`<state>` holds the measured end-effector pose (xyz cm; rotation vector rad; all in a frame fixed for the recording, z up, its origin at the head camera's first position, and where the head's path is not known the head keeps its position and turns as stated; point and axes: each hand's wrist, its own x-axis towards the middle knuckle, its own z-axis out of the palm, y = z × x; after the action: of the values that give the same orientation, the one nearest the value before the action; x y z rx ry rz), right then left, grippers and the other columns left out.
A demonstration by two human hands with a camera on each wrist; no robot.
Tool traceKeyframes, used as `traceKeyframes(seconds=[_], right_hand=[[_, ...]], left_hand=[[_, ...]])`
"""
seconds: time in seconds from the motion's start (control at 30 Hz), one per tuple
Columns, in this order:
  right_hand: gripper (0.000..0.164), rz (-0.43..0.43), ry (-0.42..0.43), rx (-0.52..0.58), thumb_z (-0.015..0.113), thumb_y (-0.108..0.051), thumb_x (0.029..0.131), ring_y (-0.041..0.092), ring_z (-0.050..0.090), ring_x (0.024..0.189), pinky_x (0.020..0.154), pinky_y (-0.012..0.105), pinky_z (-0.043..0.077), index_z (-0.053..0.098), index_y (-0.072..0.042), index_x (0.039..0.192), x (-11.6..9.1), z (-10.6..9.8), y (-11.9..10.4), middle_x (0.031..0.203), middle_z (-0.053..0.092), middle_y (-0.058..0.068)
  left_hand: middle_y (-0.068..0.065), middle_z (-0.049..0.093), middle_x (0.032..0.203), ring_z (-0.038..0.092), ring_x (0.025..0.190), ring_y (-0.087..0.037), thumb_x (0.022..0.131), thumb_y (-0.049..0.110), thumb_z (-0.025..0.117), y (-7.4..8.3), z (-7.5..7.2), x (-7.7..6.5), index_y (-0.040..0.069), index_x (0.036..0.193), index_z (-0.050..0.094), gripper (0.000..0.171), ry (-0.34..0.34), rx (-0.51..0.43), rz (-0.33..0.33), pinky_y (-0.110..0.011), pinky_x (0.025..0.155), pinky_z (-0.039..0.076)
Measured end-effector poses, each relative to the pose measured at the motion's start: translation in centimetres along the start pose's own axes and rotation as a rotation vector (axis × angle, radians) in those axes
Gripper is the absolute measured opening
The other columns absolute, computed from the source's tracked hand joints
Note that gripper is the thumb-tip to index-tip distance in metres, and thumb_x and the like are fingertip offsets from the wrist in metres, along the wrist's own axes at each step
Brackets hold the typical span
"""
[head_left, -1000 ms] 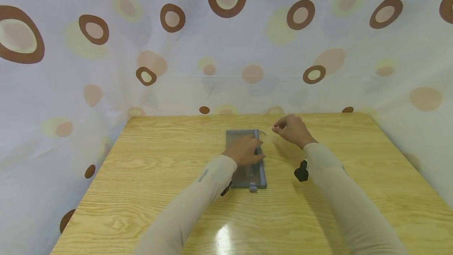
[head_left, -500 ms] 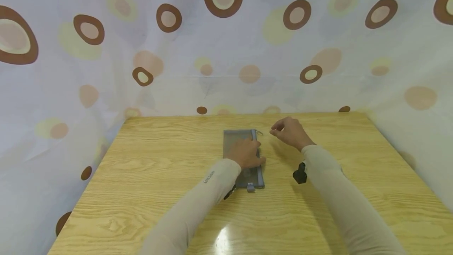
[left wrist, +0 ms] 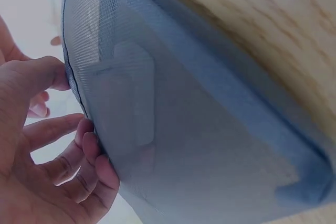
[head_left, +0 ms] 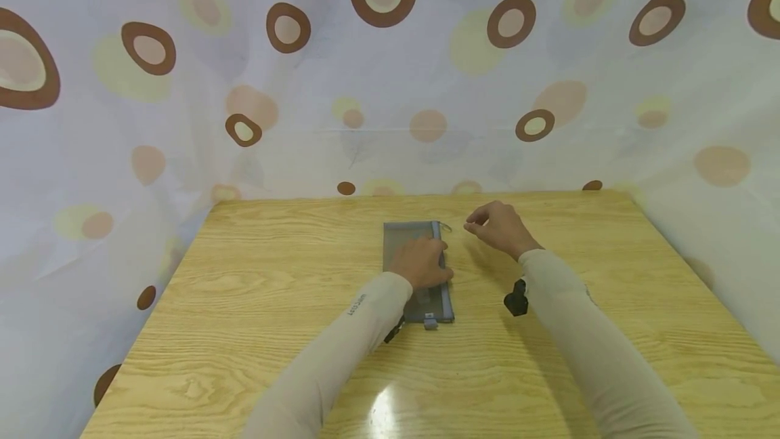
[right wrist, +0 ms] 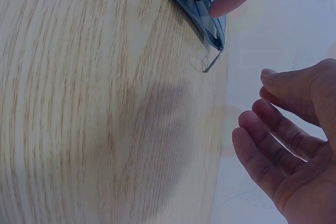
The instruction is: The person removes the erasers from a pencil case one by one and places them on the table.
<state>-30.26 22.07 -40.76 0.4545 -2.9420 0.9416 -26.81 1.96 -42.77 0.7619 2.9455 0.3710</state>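
A grey-blue mesh zipper pouch [head_left: 409, 232] lies on the table, its zipper edge to the right. Through the mesh a pale rounded rectangular item [left wrist: 142, 93] shows; its kind is unclear. My left hand [head_left: 419, 263] lies over the pouch. Its thumb and curled fingers hold the zipper edge, as the left wrist view shows. A gap along this edge and the zipper pull [right wrist: 212, 60] at the far corner appear in the right wrist view. My right hand [head_left: 500, 227] hovers right of that corner, apart from the pouch, thumb and index tips together, others loosely bent, nothing visible in it.
The wooden table [head_left: 274, 276] reaches back to a patterned curtain [head_left: 390, 87], which also hangs at both sides. A small fabric tab [head_left: 430, 324] sticks out from the pouch's near end. Black wrist-worn devices [head_left: 516, 298] hang under both sleeves.
The view has shifted slightly. My left hand stays on the pouch with its fingers moved a little, and my right hand keeps nearly the same place beside it.
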Motion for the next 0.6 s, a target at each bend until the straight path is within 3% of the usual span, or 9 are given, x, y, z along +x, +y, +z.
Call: traceKeyframes(seconds=[0.23, 0.43, 0.6], right_hand=[[0.026, -0.003, -0.008, 0.003, 0.065, -0.017, 0.1, 0.037, 0.067, 0.095, 0.082, 0.056, 0.055, 0.074, 0.005, 0.112, -0.2, 0.1, 0.0, 0.107, 0.071, 0.021], [0.025, 0.026, -0.016, 0.024, 0.065, -0.014, 0.1, 0.038, 0.067, 0.097, 0.084, 0.056, 0.056, 0.074, 0.005, 0.113, -0.3, 0.2, -0.2, 0.109, 0.071, 0.021], [0.024, 0.028, -0.037, 0.035, 0.066, -0.014, 0.099, 0.038, 0.067, 0.098, 0.083, 0.054, 0.056, 0.074, 0.005, 0.112, -0.4, 0.6, -0.4, 0.108, 0.072, 0.02]], left_hand=[[-0.004, 0.067, 0.132, 0.065, 0.115, -0.02, 0.094, 0.032, 0.072, -0.7, -0.4, -0.2, 0.01, 0.138, 0.063, 0.05, -0.023, -0.187, -0.01, -0.034, 0.096, 0.054], [-0.001, 0.071, 0.102, 0.064, 0.08, -0.011, 0.095, 0.025, 0.071, -1.5, -1.1, -0.5, 0.007, 0.139, 0.061, 0.048, -0.047, -0.375, -0.024, -0.028, 0.074, 0.055], [0.003, 0.067, 0.09, 0.06, 0.075, -0.009, 0.095, 0.023, 0.07, -2.3, -1.1, -0.7, 0.007, 0.139, 0.061, 0.048, -0.044, -0.504, -0.019, -0.025, 0.067, 0.051]])
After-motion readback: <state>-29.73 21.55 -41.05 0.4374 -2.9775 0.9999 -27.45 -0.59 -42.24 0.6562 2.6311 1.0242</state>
